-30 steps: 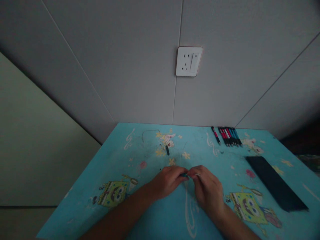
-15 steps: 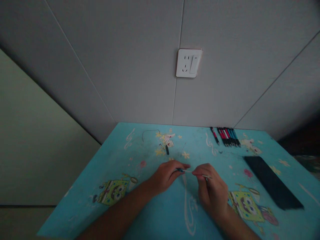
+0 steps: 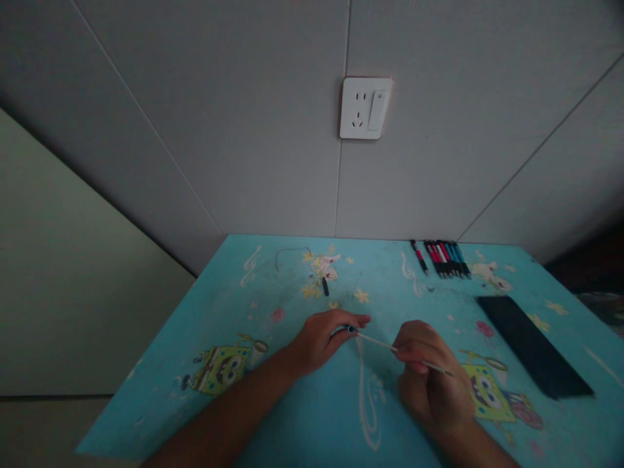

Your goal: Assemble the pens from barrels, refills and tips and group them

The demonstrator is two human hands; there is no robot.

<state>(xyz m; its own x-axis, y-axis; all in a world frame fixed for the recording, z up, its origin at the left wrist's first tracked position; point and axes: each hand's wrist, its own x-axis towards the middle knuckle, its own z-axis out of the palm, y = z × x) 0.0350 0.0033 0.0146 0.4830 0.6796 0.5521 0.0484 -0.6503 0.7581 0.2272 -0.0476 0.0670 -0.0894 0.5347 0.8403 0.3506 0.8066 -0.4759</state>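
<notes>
My left hand (image 3: pixel 316 342) is closed around a blue pen barrel (image 3: pixel 350 329), whose open end points right past the fingertips. The rest of the barrel is hidden in the palm. Between thumb and fingers, my right hand (image 3: pixel 433 380) pinches a thin white pen refill (image 3: pixel 377 340). The refill slants from the barrel's mouth down to the right, and its far end sticks out beyond my right fingers. Whether its left tip is still inside the barrel, I cannot tell. A short black pen part (image 3: pixel 325 286) lies on the table behind my left hand.
Several pens in red, black and blue (image 3: pixel 446 259) lie in a row at the back right, with a single pen (image 3: pixel 419 257) left of them. A dark flat rectangular pad (image 3: pixel 533 344) rests at the right. The cartoon-printed blue table (image 3: pixel 297 416) meets a wall with a socket (image 3: pixel 365 108).
My right hand has moved right and slightly toward me, with more of the refill now showing between the hands. My left hand stays nearly in place with the barrel. The view has tilted slightly.
</notes>
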